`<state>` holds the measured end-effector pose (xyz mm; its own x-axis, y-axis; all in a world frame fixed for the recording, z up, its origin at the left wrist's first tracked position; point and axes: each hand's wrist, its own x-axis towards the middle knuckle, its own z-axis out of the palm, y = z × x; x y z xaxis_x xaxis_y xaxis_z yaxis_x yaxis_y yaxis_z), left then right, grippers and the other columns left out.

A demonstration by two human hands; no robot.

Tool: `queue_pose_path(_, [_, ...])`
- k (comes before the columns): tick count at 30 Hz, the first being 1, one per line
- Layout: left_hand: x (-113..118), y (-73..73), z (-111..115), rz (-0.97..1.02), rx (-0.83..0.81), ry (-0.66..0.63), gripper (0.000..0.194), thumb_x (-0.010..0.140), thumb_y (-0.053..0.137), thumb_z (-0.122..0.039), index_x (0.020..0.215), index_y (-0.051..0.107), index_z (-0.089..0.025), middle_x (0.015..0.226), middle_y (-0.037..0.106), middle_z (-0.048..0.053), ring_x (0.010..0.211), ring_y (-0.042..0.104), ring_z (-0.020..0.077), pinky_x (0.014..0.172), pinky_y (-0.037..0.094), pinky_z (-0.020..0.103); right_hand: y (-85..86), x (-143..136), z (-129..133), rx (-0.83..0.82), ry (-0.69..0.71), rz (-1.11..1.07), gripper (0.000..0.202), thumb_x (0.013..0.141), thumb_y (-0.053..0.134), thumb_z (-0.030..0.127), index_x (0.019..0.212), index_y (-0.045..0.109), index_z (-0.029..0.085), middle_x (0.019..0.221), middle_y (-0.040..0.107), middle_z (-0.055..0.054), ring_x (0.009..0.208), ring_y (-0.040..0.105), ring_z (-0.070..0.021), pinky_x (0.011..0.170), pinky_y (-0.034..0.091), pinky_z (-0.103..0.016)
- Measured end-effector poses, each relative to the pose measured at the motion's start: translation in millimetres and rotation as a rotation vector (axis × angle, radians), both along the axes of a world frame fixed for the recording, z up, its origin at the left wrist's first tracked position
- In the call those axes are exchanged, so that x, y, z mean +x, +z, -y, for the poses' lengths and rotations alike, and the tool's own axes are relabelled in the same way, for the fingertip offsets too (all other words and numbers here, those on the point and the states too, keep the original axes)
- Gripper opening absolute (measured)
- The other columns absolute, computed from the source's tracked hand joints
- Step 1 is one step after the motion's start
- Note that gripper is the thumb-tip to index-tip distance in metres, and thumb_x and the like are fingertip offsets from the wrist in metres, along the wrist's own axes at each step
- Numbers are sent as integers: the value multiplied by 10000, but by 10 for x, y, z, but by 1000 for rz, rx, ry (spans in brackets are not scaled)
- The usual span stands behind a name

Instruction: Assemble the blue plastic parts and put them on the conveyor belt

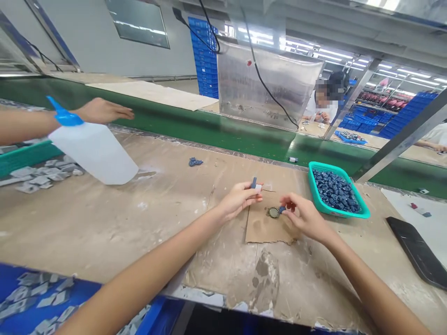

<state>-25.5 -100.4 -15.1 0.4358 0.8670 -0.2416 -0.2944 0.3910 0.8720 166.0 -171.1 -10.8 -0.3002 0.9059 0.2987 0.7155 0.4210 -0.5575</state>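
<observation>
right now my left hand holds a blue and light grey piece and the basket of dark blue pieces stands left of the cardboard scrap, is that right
One slip: the basket of dark blue pieces stands right of the cardboard scrap, as the head view shows. Your left hand does hold a blue and light grey piece.

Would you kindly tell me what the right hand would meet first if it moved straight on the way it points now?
Most likely the round metal-rimmed piece, just ahead of the right hand over the cardboard sheet; depth is unclear here, so they may already touch.
</observation>
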Motion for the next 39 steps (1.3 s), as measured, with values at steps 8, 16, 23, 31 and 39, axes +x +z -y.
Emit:
queue_pose_path(8, [-50, -34, 15, -69, 187, -42, 189, 642, 684, -122, 823, 629, -114, 839, 621, 41, 650, 562, 76, 721, 500, 257, -173, -146, -58, 26, -35, 167, 245, 745, 437, 78, 961, 401, 188, 859, 532, -55, 817, 475, -207, 705, 412, -332])
queue_pose_path(16, [-51, -47, 44, -65, 265, -73, 325, 612, 701, -130, 929, 628, -144, 851, 639, 35, 742, 567, 120, 722, 498, 280, -168, -177, -46, 20, -25, 119, 214, 751, 435, 101, 939, 410, 201, 867, 538, -60, 832, 489, -224, 725, 407, -375])
queue_pose_path(23, [3, -96, 140, -109, 300, -144, 258, 613, 699, -189, 861, 655, -129, 838, 650, 48, 715, 572, 125, 717, 472, 267, -87, -210, -64, -90, -81, -753, 274, 748, 601, 287, 792, 337, 231, 813, 569, 6, 844, 582, -180, 788, 446, -350])
queue_pose_path(31, [67, -23, 302, -115, 395, -225, 215, 647, 641, -157, 859, 659, -128, 916, 656, 51, 768, 578, 129, 750, 443, 243, 31, -276, 55, -205, -98, -984, 434, 653, 722, 302, 752, 306, 225, 766, 600, 21, 812, 614, -168, 743, 473, -297])
queue_pose_path(39, [59, -49, 389, -265, 661, -177, 219, 738, 578, -190, 943, 651, -158, 955, 660, 46, 845, 588, 162, 769, 447, 249, 2, -322, 85, -34, -141, -870, 386, 669, 698, 345, 730, 336, 226, 648, 542, 38, 804, 628, -191, 703, 510, -305])
